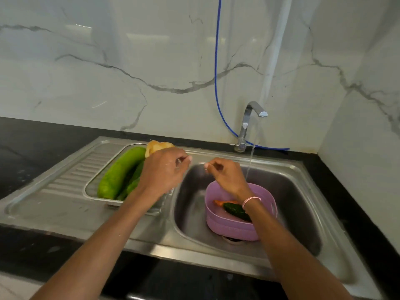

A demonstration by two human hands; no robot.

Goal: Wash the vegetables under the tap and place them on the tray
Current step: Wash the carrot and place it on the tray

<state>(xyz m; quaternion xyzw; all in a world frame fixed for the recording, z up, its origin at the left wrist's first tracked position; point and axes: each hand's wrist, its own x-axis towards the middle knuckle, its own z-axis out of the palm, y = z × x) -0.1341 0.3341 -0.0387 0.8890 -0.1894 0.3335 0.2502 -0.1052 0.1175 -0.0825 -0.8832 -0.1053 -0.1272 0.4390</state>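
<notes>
Left hand [164, 169]: curled, empty, over tray [87, 189] of gourds [116, 174], presumably washed.
Right hand [225, 174]: curled, empty, above purple basket [233, 230], likely for cucumber [236, 210].
Tap [246, 122]: running, for rinsing.

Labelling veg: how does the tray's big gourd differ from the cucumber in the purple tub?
The gourd is light green, the cucumber dark green. The gourd looks far longer and thicker than the cucumber. The gourd lies on the steel tray, the cucumber inside the purple tub. Both elongated.
</notes>
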